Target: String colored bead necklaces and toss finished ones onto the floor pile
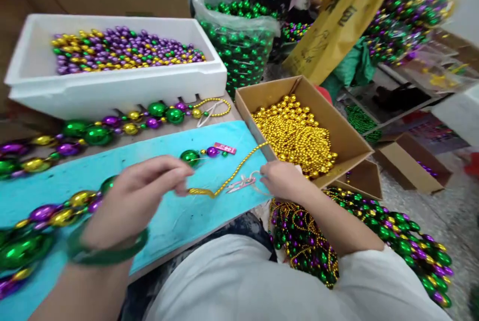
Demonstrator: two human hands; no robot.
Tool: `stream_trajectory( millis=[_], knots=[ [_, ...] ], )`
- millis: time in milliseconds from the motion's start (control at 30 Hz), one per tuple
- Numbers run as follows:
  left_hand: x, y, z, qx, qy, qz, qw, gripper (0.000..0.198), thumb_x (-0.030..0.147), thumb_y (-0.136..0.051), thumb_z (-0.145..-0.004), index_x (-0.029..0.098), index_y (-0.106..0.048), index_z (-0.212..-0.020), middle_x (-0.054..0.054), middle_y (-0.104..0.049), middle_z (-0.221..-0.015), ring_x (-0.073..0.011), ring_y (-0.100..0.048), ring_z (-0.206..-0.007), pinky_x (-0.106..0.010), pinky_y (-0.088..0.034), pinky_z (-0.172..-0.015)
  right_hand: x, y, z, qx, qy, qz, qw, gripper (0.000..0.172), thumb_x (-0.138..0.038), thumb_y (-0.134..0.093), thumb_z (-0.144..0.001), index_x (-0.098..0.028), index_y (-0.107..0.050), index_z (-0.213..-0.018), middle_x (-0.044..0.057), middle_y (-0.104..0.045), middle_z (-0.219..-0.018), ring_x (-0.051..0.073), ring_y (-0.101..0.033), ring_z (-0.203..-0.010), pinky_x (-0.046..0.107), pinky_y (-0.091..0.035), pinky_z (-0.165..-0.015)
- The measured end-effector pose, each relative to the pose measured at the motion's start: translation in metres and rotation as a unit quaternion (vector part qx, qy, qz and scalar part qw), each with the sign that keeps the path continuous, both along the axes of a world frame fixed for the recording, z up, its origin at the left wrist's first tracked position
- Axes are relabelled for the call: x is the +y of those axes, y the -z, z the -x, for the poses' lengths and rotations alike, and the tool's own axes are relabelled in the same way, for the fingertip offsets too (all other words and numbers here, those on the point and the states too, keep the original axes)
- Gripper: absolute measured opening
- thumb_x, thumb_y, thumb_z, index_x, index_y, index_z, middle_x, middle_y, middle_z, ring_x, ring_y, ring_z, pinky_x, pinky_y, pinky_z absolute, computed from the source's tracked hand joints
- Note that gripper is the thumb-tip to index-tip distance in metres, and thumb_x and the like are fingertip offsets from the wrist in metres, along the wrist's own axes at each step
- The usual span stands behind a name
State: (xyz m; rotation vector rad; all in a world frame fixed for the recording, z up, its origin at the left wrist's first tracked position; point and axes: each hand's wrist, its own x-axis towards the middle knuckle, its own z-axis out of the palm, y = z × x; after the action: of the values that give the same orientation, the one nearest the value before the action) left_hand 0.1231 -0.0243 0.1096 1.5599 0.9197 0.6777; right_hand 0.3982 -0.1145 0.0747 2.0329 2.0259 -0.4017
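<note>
My left hand (pixel 142 196) is closed in a pinch on the end of a thin gold bead strand (pixel 239 166) over the turquoise board (pixel 175 221). That strand runs up and right into a cardboard box of gold beads (pixel 295 131). My right hand (pixel 282 179) is closed at the board's right edge, holding small pink-handled snips (pixel 239 183) beside the strand. A necklace of large green, purple and gold beads (pixel 48 213) lies on the board under my left wrist, which wears a green bangle (pixel 108 253).
A white foam box (pixel 112 86) of purple, gold and green beads stands at the back. A second big-bead necklace (pixel 112 129) lies before it. A plastic bag of green beads (pixel 239 41) is behind. Piles of mixed bead strands (pixel 404 241) lie by my lap, with small cardboard boxes (pixel 407 161).
</note>
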Motion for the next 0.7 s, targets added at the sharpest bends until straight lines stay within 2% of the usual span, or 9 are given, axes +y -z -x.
stream_trajectory(
  millis=[100,167,233,333,467,600,700],
  knots=[
    [0.011,0.022,-0.032,0.015,0.069,0.108,0.992,0.024,0.042,-0.066,-0.077,0.018,-0.066,-0.076,0.0,-0.06,-0.061,-0.0115,-0.056,-0.058,-0.024,-0.047,-0.057,-0.009,0.042,0.035,0.016,-0.09,0.013,0.996,0.026,-0.018,-0.048,-0.086,-0.015,-0.061,-0.108,0.013,-0.063,-0.104,0.024,-0.057,-0.096,0.033,-0.043,-0.077],
    [0.018,0.037,-0.044,0.01,0.068,0.173,0.983,0.029,0.045,-0.07,-0.072,0.016,-0.065,-0.075,-0.001,-0.063,-0.066,-0.0126,-0.06,-0.061,-0.022,-0.045,-0.051,-0.012,0.062,0.045,0.0,-0.106,-0.025,0.994,0.029,-0.014,-0.045,-0.086,-0.015,-0.057,-0.113,0.015,-0.059,-0.111,0.026,-0.053,-0.102,0.036,-0.042,-0.081],
    [0.023,0.05,-0.047,-0.002,0.046,0.215,0.976,0.033,0.046,-0.074,-0.065,0.015,-0.064,-0.073,-0.003,-0.065,-0.075,-0.0139,-0.063,-0.065,-0.021,-0.044,-0.049,-0.013,0.073,0.046,-0.014,-0.109,-0.049,0.993,0.028,-0.014,-0.041,-0.088,-0.015,-0.055,-0.113,0.015,-0.057,-0.111,0.027,-0.051,-0.101,0.037,-0.041,-0.081],
    [0.028,0.063,-0.044,-0.028,0.006,0.249,0.968,0.037,0.044,-0.079,-0.057,0.013,-0.065,-0.072,-0.003,-0.065,-0.077,-0.0135,-0.063,-0.066,-0.022,-0.047,-0.054,-0.009,0.077,0.041,-0.014,-0.127,-0.061,0.99,0.026,-0.015,-0.04,-0.089,-0.015,-0.055,-0.11,0.015,-0.058,-0.105,0.028,-0.051,-0.096,0.039,-0.04,-0.08],
    [0.03,0.072,-0.036,-0.065,-0.026,0.28,0.957,0.035,0.04,-0.08,-0.058,0.013,-0.065,-0.073,-0.003,-0.064,-0.073,-0.0129,-0.063,-0.064,-0.023,-0.049,-0.057,-0.004,0.076,0.037,0.011,-0.149,-0.071,0.986,0.024,-0.013,-0.043,-0.085,-0.015,-0.057,-0.104,0.017,-0.057,-0.111,0.03,-0.048,-0.103,0.041,-0.037,-0.085],
    [0.029,0.078,-0.03,-0.08,-0.045,0.295,0.951,0.033,0.038,-0.079,-0.06,0.013,-0.066,-0.077,-0.003,-0.064,-0.073,-0.0134,-0.064,-0.063,-0.022,-0.047,-0.053,-0.002,0.072,0.034,0.027,-0.147,-0.03,0.988,0.028,-0.012,-0.046,-0.082,-0.014,-0.057,-0.108,0.016,-0.059,-0.101,0.029,-0.052,-0.096,0.039,-0.039,-0.081],
    [0.028,0.08,-0.027,-0.082,-0.056,0.296,0.95,0.034,0.038,-0.079,-0.06,0.013,-0.066,-0.077,-0.003,-0.064,-0.072,-0.0129,-0.064,-0.062,-0.023,-0.048,-0.055,-0.005,0.061,0.023,0.091,-0.11,0.02,0.989,0.022,-0.01,-0.048,-0.079,-0.014,-0.059,-0.097,0.014,-0.06,-0.098,0.025,-0.055,-0.09,0.034,-0.042,-0.075]
  ],
)
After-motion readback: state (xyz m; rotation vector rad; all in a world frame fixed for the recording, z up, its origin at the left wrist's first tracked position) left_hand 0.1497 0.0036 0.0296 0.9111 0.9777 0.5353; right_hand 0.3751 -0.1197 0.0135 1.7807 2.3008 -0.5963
